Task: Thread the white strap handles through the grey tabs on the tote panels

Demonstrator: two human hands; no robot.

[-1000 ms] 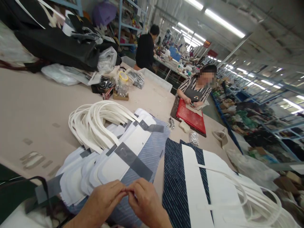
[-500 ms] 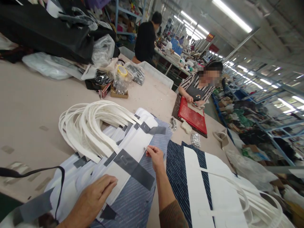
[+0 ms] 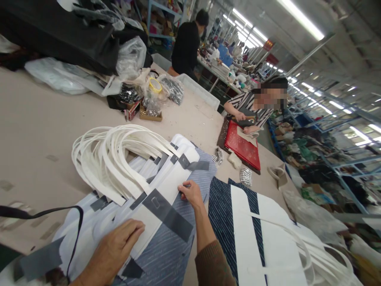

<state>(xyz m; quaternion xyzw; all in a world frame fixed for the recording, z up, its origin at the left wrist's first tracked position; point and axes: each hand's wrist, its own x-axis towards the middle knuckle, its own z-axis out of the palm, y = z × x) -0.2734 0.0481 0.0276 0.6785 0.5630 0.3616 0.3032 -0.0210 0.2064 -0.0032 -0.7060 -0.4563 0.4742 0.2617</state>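
Observation:
My right hand (image 3: 191, 193) pinches at the edge of a long white panel (image 3: 176, 183), thumb and fingers together. What sits in its fingertips is hidden. My left hand (image 3: 117, 248) lies over the same panel's lower part, fingers curled together, and I cannot see whether they grip anything. Across the panel runs a dark grey strip (image 3: 174, 220) with a small slot outlined on it, and a second grey strip (image 3: 199, 165) crosses farther up. Striped blue fabric (image 3: 163, 258) spreads beneath. Left of the panel, white strap handles (image 3: 110, 163) loop over a stack of similar pieces.
At right lie dark striped fabric (image 3: 220, 214) and more white panels (image 3: 276, 226) with straps. Across the table, a person in stripes holds a hammer over a red board (image 3: 242, 145). Metal parts (image 3: 245, 176) and a small box (image 3: 151, 114) lie on the table.
My right hand has shifted slightly left, and the small shiny piece at its fingertips is now out of sight. My left hand barely moved. The person opposite now has a hammer raised.

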